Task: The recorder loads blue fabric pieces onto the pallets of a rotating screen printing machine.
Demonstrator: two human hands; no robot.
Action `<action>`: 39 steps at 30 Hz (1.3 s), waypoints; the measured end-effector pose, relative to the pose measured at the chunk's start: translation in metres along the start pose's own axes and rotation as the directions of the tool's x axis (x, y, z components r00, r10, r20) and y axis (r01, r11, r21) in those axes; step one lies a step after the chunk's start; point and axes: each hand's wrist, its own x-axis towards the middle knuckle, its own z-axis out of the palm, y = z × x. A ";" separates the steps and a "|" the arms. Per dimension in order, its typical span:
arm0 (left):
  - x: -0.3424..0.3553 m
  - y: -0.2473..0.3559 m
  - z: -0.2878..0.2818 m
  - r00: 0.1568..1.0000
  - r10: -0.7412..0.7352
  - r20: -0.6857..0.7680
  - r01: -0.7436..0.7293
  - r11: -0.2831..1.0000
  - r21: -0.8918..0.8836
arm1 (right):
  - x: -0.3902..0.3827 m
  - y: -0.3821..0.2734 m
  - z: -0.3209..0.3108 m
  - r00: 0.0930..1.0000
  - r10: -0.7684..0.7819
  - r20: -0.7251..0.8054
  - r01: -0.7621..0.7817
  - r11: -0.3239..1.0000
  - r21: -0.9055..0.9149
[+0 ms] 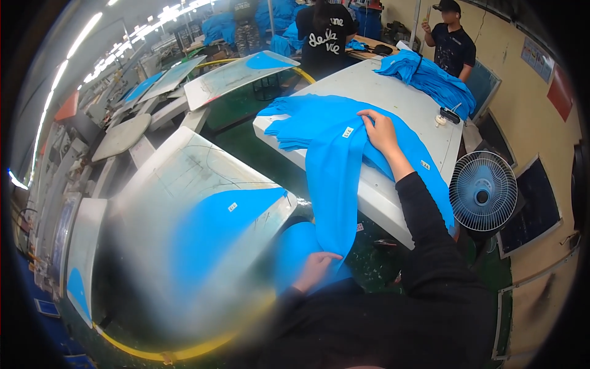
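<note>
A long blue fabric piece [334,178] with a small white label hangs from the white table [378,190] down toward my lap. Up on the table, my right hand [381,134] pinches its upper edge near the label. My left hand [316,270] grips the lower end between thumb and fingers, close to my body. Under and beside this piece lies a stack of blue fabric pieces [424,161] spread over the tabletop. At my left, a pale printing board [203,154] carries another labelled blue piece [212,221]; its lower part is blurred.
More pale boards [230,80] stand around a yellow curved rail [166,355]. A bundle of blue fabric [430,77] sits at the table's far right, near a small black tool [450,115]. A round fan [483,190] stands at right. Other people [452,43] are beyond the table.
</note>
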 end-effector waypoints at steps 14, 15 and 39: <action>0.001 0.009 0.000 0.998 -0.055 -0.010 0.056 0.997 0.056 | 0.001 0.002 0.001 1.000 -0.002 0.003 0.002 1.000 0.009; 0.001 0.010 0.000 0.998 -0.054 -0.009 0.055 0.997 0.058 | 0.001 0.000 0.000 1.000 -0.002 0.002 0.002 1.000 0.009; 0.006 0.009 0.003 0.994 -0.106 0.017 0.105 0.993 0.062 | 0.000 0.003 -0.006 0.998 0.066 0.017 -0.066 0.998 0.005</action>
